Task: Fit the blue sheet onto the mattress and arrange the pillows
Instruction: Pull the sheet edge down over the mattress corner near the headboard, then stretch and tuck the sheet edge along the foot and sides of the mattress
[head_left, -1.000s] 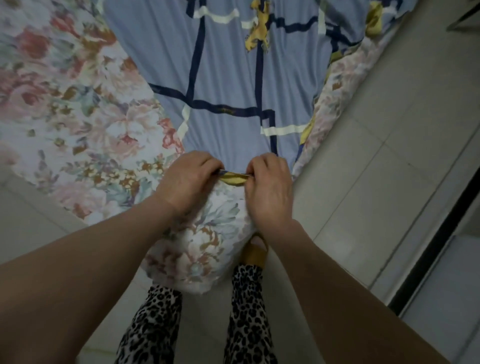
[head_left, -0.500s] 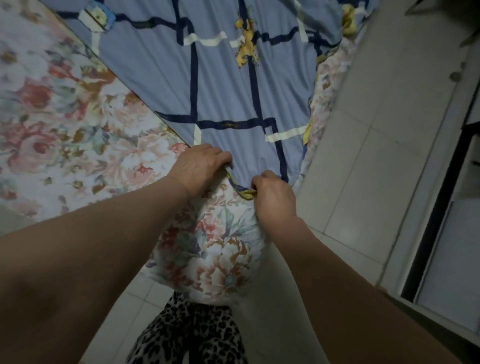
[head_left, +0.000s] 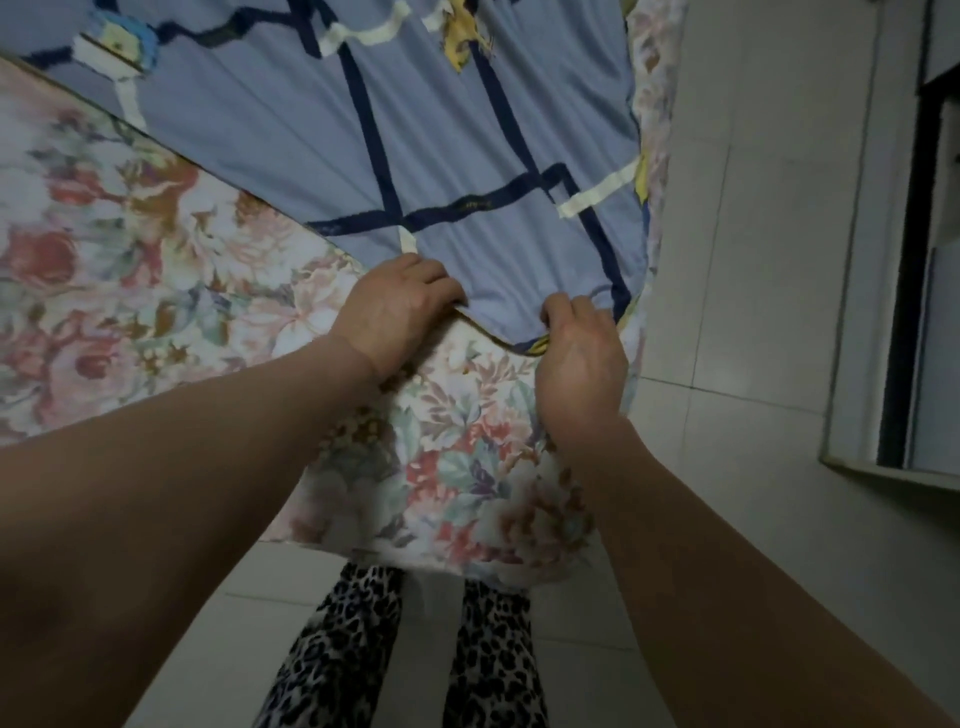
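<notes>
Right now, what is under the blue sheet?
Under the blue sheet lies the floral mattress, bare at the left and at the near corner. The hands hold its edge. The covered part is hidden.

Sheet (head_left: 415, 130) lies on the mattress (head_left: 130, 270), covering its far and right part; the near-left part is bare. Sheet corner sits at the mattress's near corner. Left hand (head_left: 395, 306) on the sheet's edge, left of the corner; right hand (head_left: 579, 353) at the corner itself, just right of it. Mattress corner overhangs the person's legs (head_left: 415, 654). Floor (head_left: 753, 260) to the right; cabinet (head_left: 914, 260) beyond, at far right.
</notes>
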